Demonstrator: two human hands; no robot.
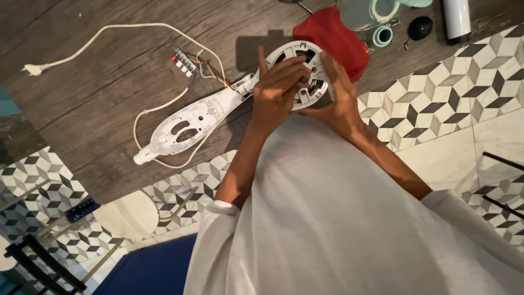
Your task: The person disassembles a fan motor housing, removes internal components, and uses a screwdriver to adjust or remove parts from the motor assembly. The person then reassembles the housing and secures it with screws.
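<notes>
Wooden tabletop (98, 93), white round appliance housing (305, 74) up at 12 o'clock, gripped by left hand (275, 90) and right hand (338, 98). Handle shell (191, 123) trailing toward 9, red cloth (333, 35) at 1.

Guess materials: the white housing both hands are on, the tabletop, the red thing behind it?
White housing: looks like moulded plastic, matte, with ribs, cut-outs and screw bosses. Tabletop: wood or wood-look laminate, grey-brown, visible grain; cannot tell which. Red thing: apparently soft cloth, creased and matte. Left hand and right hand grip the housing's round end.
</notes>
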